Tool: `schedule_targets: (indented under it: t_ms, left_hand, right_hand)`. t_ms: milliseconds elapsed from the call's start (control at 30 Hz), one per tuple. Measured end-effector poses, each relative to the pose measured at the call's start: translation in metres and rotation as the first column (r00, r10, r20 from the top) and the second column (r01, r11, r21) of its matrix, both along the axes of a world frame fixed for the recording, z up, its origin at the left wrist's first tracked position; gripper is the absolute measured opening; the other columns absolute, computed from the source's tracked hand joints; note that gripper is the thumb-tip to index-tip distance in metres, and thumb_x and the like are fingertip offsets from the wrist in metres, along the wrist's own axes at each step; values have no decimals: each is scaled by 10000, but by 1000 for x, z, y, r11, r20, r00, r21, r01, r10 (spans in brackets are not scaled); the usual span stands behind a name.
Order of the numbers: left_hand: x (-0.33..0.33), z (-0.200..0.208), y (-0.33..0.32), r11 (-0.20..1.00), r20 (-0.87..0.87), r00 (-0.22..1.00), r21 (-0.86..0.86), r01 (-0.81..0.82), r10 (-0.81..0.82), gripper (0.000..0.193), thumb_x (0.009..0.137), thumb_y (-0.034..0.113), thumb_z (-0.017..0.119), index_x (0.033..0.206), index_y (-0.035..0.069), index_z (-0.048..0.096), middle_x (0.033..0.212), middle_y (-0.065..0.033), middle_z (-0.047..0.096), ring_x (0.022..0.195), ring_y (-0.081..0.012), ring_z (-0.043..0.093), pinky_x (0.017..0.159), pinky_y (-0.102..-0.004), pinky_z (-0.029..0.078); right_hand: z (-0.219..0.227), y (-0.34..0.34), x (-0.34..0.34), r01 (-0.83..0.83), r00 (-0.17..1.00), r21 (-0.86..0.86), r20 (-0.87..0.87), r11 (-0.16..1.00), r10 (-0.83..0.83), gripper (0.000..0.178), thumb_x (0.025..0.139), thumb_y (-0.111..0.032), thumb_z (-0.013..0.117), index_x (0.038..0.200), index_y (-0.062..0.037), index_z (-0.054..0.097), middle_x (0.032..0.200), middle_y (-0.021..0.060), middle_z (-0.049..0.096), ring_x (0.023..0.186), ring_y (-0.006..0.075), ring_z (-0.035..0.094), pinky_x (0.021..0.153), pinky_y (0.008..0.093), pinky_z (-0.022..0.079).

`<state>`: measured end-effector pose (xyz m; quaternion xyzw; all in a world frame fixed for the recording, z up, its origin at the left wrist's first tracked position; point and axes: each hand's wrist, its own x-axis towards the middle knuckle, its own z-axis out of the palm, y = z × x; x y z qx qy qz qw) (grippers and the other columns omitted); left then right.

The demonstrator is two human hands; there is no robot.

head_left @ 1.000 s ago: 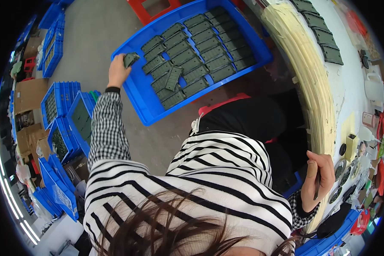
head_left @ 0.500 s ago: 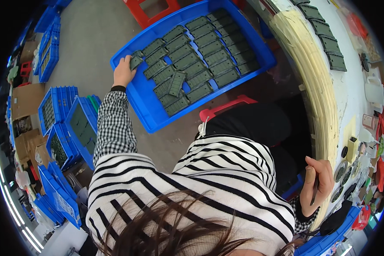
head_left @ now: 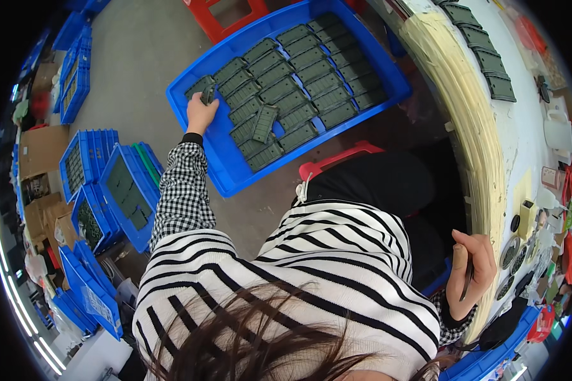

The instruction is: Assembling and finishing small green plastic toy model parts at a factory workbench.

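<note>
My left hand (head_left: pixel 201 115) is over the left end of a large blue tray (head_left: pixel 217 166), its fingers closed on a dark green ribbed rectangular case (head_left: pixel 208 95) that is tipped on edge. Close beside those fingers, another dark green case (head_left: pixel 199 85) lies in the tray's far left corner. Rows of similar cases fill much of the tray, and one loose case (head_left: pixel 264 123) rests askew on top of others. Near the worktable edge at the right, my right hand (head_left: pixel 471 270) is curled around a thin dark strip-like tool (head_left: pixel 467 283), whose exact kind I cannot make out.
A white worktable (head_left: pixel 521 133) with a layered yellowish edge runs along the right, bearing a row of green cases (head_left: pixel 480 47). Red stools (head_left: pixel 229 16) stand beyond and beside the tray. Stacked blue crates (head_left: pixel 130 197) and cardboard boxes (head_left: pixel 42 150) line the left.
My left hand has moved right and slightly nearer from the tray's left corner. A case now lies flat in that corner, and my fingers hold one beside it. The right hand barely moved.
</note>
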<state>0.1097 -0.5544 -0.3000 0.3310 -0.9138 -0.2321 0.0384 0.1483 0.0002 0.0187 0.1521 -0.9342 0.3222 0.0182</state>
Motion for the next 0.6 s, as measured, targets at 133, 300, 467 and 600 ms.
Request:
schedule_targets:
  t_ms: [133, 300, 467, 600]
  left_hand:
    - [3, 10, -9, 950, 192, 964, -219, 222, -181, 643, 693, 325, 828, 1182, 13, 550, 1085, -184, 592, 1038, -370, 578, 879, -438, 490]
    - [-7, 24, -17, 916, 228, 940, -257, 308, -252, 672, 631, 285, 864, 1172, 31, 559, 1068, -172, 599, 1043, -361, 575, 876, -441, 489]
    - [-13, 27, -20, 889, 228, 920, -267, 373, -317, 620, 622, 222, 867, 1133, 57, 556, 1081, -163, 582, 1048, -352, 569, 861, -435, 496]
    - [-8, 33, -8, 819, 188, 937, -455, 349, -295, 498, 671, 180, 829, 1055, 59, 536, 1063, -145, 559, 991, -345, 570, 811, -441, 506]
  right_hand:
    - [-3, 0, -1, -17, 1000, -2, -8, 1000, 17, 130, 812, 40, 659, 935, 10, 686, 741, 61, 525, 572, 110, 412, 505, 239, 305]
    - [-2, -2, -1, -18, 1000, 9, 11, 1000, 17, 157, 795, 62, 661, 937, 2, 688, 744, 57, 518, 557, 103, 398, 496, 232, 296]
    - [-5, -1, -2, -29, 1000, 9, 11, 1000, 29, 173, 785, 78, 657, 937, 2, 688, 741, 55, 519, 553, 100, 396, 494, 228, 294]
    - [-7, 1, -2, -28, 999, -1, 18, 1000, 28, 167, 786, 75, 658, 934, 2, 689, 740, 55, 522, 554, 96, 399, 493, 227, 294]
